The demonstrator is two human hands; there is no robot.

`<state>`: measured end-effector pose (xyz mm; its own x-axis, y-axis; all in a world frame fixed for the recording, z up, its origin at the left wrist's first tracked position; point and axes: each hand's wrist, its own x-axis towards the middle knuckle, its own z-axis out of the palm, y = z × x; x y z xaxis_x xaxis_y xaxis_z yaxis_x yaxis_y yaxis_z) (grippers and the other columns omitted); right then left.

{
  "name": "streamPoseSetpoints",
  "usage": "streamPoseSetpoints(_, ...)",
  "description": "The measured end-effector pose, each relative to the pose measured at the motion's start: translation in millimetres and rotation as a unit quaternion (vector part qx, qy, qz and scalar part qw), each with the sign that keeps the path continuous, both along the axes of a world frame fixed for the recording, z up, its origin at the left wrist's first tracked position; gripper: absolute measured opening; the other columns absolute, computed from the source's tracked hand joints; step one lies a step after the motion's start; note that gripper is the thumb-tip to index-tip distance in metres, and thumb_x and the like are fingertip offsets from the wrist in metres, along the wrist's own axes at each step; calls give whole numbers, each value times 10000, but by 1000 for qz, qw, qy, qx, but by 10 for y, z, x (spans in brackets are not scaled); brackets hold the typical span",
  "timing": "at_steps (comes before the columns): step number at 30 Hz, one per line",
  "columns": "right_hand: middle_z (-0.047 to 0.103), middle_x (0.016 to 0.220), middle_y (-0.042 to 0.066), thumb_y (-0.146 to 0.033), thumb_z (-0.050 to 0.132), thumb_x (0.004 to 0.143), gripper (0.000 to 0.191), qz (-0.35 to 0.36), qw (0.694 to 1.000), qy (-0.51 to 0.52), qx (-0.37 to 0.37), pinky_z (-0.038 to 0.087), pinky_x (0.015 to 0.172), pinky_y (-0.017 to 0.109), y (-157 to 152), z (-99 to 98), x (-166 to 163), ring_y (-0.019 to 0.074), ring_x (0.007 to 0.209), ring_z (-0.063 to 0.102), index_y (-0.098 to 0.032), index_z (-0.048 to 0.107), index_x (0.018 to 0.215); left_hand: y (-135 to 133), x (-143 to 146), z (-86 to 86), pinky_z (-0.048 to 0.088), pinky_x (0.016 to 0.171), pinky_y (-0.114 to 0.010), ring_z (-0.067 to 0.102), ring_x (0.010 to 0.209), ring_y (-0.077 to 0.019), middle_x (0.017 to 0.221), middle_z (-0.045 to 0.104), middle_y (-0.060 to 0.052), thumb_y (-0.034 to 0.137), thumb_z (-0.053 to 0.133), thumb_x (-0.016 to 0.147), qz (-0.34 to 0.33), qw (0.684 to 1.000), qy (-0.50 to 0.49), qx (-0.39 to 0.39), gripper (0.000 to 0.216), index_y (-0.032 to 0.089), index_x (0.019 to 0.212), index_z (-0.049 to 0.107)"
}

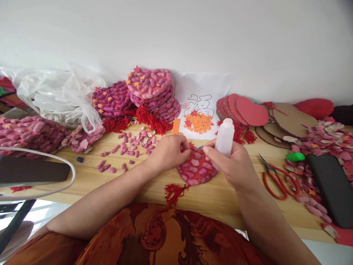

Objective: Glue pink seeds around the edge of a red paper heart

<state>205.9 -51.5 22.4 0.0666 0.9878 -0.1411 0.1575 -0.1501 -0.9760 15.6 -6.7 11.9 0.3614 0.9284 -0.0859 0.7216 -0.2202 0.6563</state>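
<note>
A red heart-shaped card [197, 170] lies on the wooden table [215, 198] in front of me, partly covered with pink peanut shells; a red tassel [173, 193] hangs from its lower left. My left hand [168, 151] rests on the card's upper left edge, its fingers pinched together on something I cannot make out. My right hand [234, 163] is wrapped round a white squeeze bottle [224, 138], held upright just above the card's right side.
Loose pink shells [132, 144] lie left of the card. Stacks of shell-covered hearts [153, 90] and plastic bags [59, 94] line the wall. Plain red hearts [242, 108], cardboard hearts [292, 117], red scissors [278, 179], a dark phone [329, 187] and more shells sit right.
</note>
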Motion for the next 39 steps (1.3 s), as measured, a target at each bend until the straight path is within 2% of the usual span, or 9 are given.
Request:
streamPoseSetpoints(22,546,623,-32,-368,779,805,213,14,1000,20,1,333,507,249,9,-31,4,94,549,416,-183,695,740,-17,28,-61,365,607,-276,580,667,-155,750,674,1,215,632,769,9,1000,8,26,42,202,731,617)
streamPoseSetpoints(24,528,613,-37,-368,778,806,213,13,1000,20,2,329,504,247,10,-37,2,91,544,405,-183,695,740,-12,17,-50,364,604,-271,578,659,-149,734,667,12,200,638,768,8,999,6,30,10,202,761,630)
streamPoseSetpoints(28,556,635,-25,-372,788,790,212,0,1000,10,0,332,502,246,7,-38,0,99,563,434,-175,711,767,27,-46,14,389,619,-260,581,644,-131,711,658,37,184,655,770,9,1000,-23,15,83,204,847,674)
streamPoseSetpoints(32,549,617,-29,-385,787,787,231,1,1000,19,-6,326,493,243,1,-29,0,98,549,433,-176,695,756,71,-96,51,394,610,-253,576,634,-121,707,655,44,175,658,777,26,999,-47,-6,88,206,845,703)
streamPoseSetpoints(39,591,620,-16,-395,799,746,242,-10,1000,19,-19,345,493,252,11,16,-27,109,545,469,-172,704,758,61,-37,-53,387,597,-254,564,637,-123,699,641,39,251,743,789,11,999,-49,11,62,204,808,707)
